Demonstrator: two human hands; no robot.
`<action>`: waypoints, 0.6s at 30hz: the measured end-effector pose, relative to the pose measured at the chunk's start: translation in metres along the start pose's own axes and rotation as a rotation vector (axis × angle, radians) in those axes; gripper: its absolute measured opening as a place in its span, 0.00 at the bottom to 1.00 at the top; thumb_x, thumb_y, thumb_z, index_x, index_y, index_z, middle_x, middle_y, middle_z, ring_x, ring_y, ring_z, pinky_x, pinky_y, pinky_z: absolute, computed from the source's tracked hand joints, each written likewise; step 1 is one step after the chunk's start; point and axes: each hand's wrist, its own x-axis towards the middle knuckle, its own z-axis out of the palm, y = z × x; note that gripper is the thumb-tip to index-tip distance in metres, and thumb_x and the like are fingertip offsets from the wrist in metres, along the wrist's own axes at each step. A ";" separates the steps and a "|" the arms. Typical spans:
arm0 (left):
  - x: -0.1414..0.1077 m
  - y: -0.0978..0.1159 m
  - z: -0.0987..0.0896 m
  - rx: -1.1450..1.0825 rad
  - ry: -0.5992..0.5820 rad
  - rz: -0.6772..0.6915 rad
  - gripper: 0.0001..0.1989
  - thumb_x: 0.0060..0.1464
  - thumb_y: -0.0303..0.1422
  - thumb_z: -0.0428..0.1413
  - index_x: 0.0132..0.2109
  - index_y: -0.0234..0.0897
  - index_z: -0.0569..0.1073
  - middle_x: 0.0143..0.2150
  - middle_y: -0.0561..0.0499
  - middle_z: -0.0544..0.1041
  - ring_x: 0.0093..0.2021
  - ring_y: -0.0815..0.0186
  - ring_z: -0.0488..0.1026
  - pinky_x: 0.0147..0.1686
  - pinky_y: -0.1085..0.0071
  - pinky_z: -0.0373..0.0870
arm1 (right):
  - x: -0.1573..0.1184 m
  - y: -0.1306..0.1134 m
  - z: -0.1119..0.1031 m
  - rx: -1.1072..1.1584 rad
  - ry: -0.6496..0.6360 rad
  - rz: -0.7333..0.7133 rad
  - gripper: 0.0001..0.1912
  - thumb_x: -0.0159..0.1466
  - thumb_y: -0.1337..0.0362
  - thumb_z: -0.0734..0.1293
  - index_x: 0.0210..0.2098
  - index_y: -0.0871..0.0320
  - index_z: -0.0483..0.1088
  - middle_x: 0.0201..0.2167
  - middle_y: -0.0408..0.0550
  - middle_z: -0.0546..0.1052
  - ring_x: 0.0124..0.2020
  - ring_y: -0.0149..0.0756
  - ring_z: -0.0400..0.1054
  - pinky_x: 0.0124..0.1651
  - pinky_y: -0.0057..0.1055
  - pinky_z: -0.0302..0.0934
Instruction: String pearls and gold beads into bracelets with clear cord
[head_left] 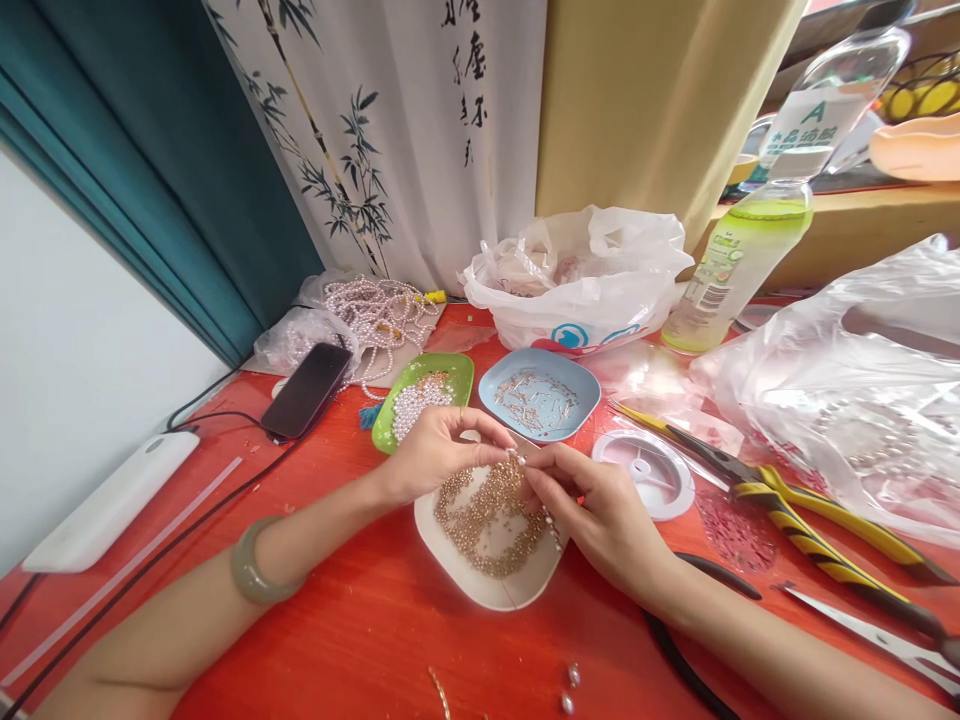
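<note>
Both my hands meet above a white dish (491, 590) of small gold beads (487, 525). My left hand (442, 450) is closed in a pinch at a small white bead (512, 455). My right hand (589, 500), also pinched, is on the other side of the bead, and a short row of pale beads hangs beneath its fingers. Behind my left hand lies a green dish (459, 368) with white and gold beads. A blue dish (540, 425) holding thin metal pins stands behind the white dish. Any thread between my fingers is too small to make out.
A phone (307, 390), a white power strip (112, 500) and cables lie left. Bead strings (379, 315) and a plastic bag (577, 290) are behind. On the right are a bottle (742, 260), a spool (645, 475), pliers (817, 530), scissors (877, 640) and another bag (847, 370).
</note>
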 end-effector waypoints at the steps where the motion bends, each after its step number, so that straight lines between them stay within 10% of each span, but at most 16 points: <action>1: 0.000 0.000 0.000 -0.003 -0.001 -0.001 0.04 0.41 0.26 0.60 0.29 0.33 0.74 0.28 0.52 0.75 0.29 0.72 0.71 0.32 0.76 0.67 | 0.000 0.000 0.000 -0.002 -0.001 -0.003 0.07 0.61 0.68 0.57 0.27 0.60 0.64 0.19 0.43 0.71 0.19 0.26 0.62 0.21 0.22 0.57; 18: 0.001 0.000 0.001 -0.031 -0.012 -0.009 0.04 0.44 0.29 0.59 0.30 0.33 0.74 0.29 0.52 0.76 0.28 0.73 0.70 0.31 0.78 0.68 | -0.001 0.000 0.000 -0.034 0.006 -0.016 0.07 0.60 0.68 0.58 0.27 0.60 0.64 0.17 0.40 0.69 0.17 0.25 0.59 0.20 0.22 0.54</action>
